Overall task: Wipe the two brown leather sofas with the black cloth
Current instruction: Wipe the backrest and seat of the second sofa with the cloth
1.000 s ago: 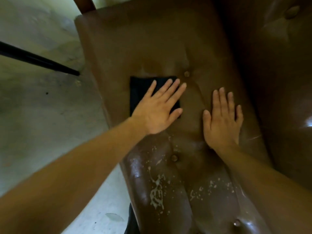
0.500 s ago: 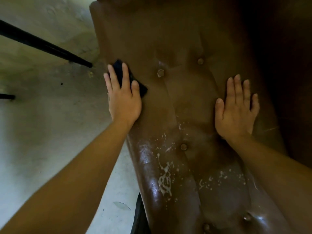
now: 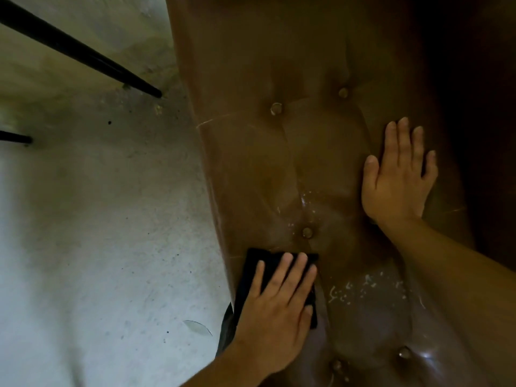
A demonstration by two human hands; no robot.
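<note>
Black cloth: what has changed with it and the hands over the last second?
The left hand, flat on the black cloth, slid it from mid-cushion to the left edge of the sofa, then back toward the person, past the lower button. The right hand stayed flat on the sofa.

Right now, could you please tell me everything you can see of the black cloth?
The black cloth is a plain, dark, roughly rectangular piece of fabric, seemingly folded. It lies flat on the brown sofa, close to the edge beside the floor, near a tufted button. The left hand presses on it with straight fingers, covering its lower middle. Whitish specks dot the leather to its right.
</note>
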